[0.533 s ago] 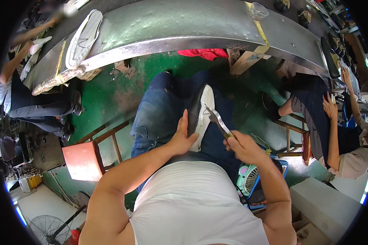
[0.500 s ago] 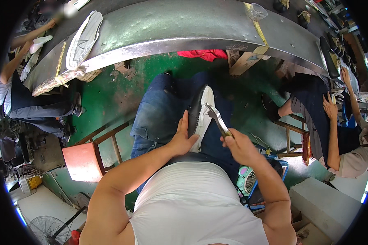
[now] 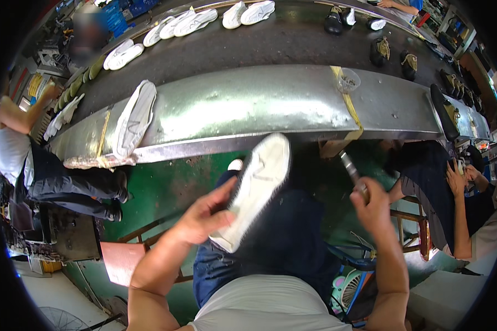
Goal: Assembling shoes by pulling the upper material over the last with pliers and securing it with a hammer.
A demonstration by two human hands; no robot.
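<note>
My left hand (image 3: 201, 219) grips a shoe (image 3: 262, 185) near its heel, fingers under the dark upper and thumb on the pale underside. The shoe is raised above my lap, white bottom facing up and toe pointing away, close to the bench's front edge. My right hand (image 3: 374, 207) is closed round the handle of a hammer-like metal hand tool (image 3: 349, 166), held well to the right of the shoe and apart from it. Seen nearly end-on, the tool's head is hard to make out.
Across the front runs a metal bench (image 3: 248, 105), bearing another white-soled shoe (image 3: 135, 118) and a clear plastic cup (image 3: 348, 81). Behind it, a dark belt (image 3: 292, 47) carries several shoes. Co-workers stand at left and sit at right. A pink-topped stool (image 3: 122, 262) and small fan (image 3: 345, 289) flank my legs.
The shoe has been lifted off my lap toward the bench. My right hand and its tool have swung away to the right. The view has tilted up, showing the belt.
</note>
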